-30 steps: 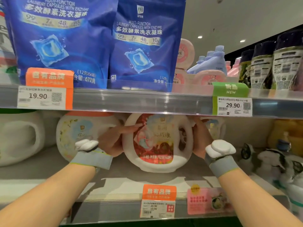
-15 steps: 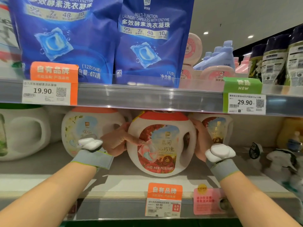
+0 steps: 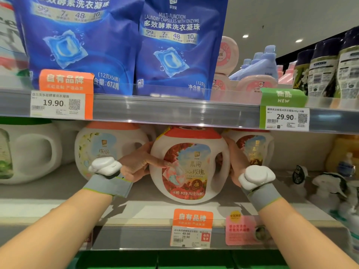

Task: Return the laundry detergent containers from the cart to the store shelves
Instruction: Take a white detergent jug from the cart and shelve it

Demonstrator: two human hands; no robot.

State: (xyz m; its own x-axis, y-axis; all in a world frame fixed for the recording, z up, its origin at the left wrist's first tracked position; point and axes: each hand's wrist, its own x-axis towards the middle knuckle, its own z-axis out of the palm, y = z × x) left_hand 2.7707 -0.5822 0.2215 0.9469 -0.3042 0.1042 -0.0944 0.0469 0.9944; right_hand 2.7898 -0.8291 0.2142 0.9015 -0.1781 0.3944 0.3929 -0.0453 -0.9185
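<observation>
The round white plastic detergent tub with a red lid and rose label (image 3: pixel 189 164) stands upright on the grey middle store shelf (image 3: pixel 139 193), lid up, label facing out, handle to the right. The left hand (image 3: pixel 136 165) grasps its left side; the right hand (image 3: pixel 236 166) grasps the handle side. Similar tubs stand behind; blue capsule pouches (image 3: pixel 174 45) fill the shelf above.

My left hand (image 3: pixel 136 166) and right hand (image 3: pixel 236 167) grip the red-capped detergent tub (image 3: pixel 189 164) upright on the middle shelf (image 3: pixel 136 210), between two similar tubs just behind.
</observation>
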